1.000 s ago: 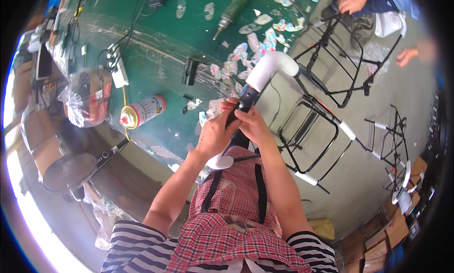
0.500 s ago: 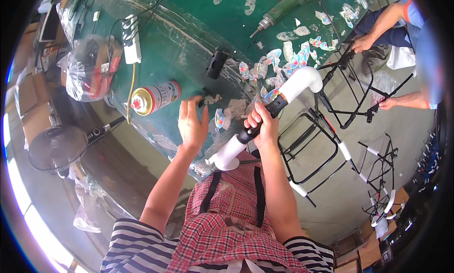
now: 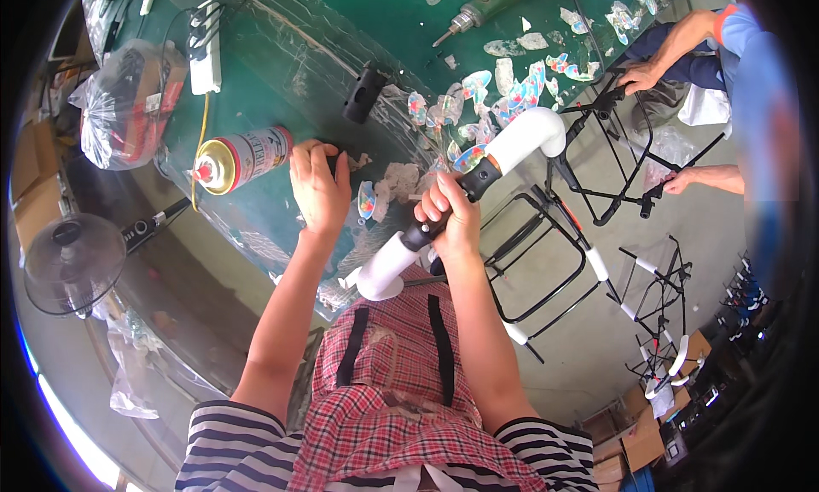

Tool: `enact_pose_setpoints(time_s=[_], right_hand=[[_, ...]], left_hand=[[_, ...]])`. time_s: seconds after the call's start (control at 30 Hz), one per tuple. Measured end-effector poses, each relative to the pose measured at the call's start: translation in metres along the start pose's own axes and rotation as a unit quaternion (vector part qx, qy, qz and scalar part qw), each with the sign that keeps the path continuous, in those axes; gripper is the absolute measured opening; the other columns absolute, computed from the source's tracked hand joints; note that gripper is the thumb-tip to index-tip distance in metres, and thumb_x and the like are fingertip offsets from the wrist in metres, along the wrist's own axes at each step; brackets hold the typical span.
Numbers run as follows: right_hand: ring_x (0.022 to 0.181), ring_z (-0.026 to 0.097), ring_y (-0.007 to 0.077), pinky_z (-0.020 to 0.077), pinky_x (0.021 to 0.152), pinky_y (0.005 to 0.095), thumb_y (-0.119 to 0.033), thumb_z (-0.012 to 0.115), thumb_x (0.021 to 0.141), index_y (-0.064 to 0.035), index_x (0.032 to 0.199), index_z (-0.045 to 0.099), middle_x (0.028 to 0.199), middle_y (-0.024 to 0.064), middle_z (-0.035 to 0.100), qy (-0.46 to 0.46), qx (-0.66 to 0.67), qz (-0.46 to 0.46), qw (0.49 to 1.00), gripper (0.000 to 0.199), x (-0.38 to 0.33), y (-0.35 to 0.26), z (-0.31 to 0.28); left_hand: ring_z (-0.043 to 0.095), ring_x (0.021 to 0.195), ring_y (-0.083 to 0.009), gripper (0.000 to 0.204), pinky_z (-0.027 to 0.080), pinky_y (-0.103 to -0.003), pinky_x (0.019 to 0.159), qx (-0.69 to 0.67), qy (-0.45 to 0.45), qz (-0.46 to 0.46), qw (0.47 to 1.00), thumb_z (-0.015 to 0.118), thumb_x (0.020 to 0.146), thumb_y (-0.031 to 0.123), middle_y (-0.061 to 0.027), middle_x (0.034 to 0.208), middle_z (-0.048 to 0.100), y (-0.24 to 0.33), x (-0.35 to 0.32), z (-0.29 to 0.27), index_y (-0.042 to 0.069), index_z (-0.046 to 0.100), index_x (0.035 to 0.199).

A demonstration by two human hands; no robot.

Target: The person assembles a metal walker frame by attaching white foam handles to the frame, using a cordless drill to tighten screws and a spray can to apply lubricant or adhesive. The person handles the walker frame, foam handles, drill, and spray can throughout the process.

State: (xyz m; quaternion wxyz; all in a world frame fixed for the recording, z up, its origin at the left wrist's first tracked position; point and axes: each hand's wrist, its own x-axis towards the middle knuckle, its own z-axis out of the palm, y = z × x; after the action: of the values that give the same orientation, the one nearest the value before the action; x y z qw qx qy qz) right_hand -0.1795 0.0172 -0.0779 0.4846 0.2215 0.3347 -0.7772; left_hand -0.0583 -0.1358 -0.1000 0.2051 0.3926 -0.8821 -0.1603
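My right hand [image 3: 452, 217] is wrapped round the black middle section [image 3: 480, 181] of a frame tube held at a slant above the table edge. White foam sleeves cover both its ends: an upper bent sleeve [image 3: 527, 140] and a lower sleeve [image 3: 386, 266] near my apron. On the green table, my left hand [image 3: 320, 189] has its fingers and thumb bent round a small black part, mostly hidden by the hand. Just left of those fingers lies a spray can [image 3: 247, 158] with a red nozzle. A black plastic fitting [image 3: 365, 94] rests farther back.
Colourful sticker scraps [image 3: 520, 95] litter the table [image 3: 299, 74], with a green power tool [image 3: 490, 14] behind. A power strip [image 3: 205, 49] and a bagged box [image 3: 128, 108] are at left, above a fan [image 3: 75, 262]. Black frames [image 3: 546, 270] stand right, where another person's hand [image 3: 641, 76] holds one.
My left hand's fingers have curled round the small black part by the spray can. The right hand keeps its grip on the frame tube. The whole view has shifted slightly.
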Motion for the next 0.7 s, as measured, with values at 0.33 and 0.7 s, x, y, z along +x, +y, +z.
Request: enact_pose_setpoints(time_s=[0.33, 0.7], right_hand=[[0.044, 0.04, 0.0099, 0.0387, 0.05, 0.0302, -0.018, 0.064, 0.089, -0.0152, 0.074, 0.042, 0.054, -0.0058, 0.039, -0.322, 0.07, 0.01, 0.944, 0.027, 0.027, 0.002, -0.029], [0.047, 0.043, 0.0124, 0.0417, 0.051, 0.0327, -0.012, 0.066, 0.088, -0.013, 0.074, 0.047, 0.058, -0.0026, 0.041, 0.048, -0.03, -0.022, 0.998, 0.024, -0.001, 0.002, 0.0]], left_hand=[[0.052, 0.091, -0.0338, 0.019, 0.042, -0.042, 0.08, 0.003, 0.005, 0.004, 1.0, 0.069, 0.078, 0.006, -0.0137, 0.099, 0.052, 0.0, -0.002, 0.004, 0.002, 0.056, 0.091], [0.052, 0.091, -0.0335, 0.018, 0.042, -0.042, 0.078, 0.005, 0.015, 0.0, 1.0, 0.069, 0.078, 0.005, -0.013, 0.098, 0.052, -0.004, -0.005, 0.008, 0.002, 0.056, 0.089]])
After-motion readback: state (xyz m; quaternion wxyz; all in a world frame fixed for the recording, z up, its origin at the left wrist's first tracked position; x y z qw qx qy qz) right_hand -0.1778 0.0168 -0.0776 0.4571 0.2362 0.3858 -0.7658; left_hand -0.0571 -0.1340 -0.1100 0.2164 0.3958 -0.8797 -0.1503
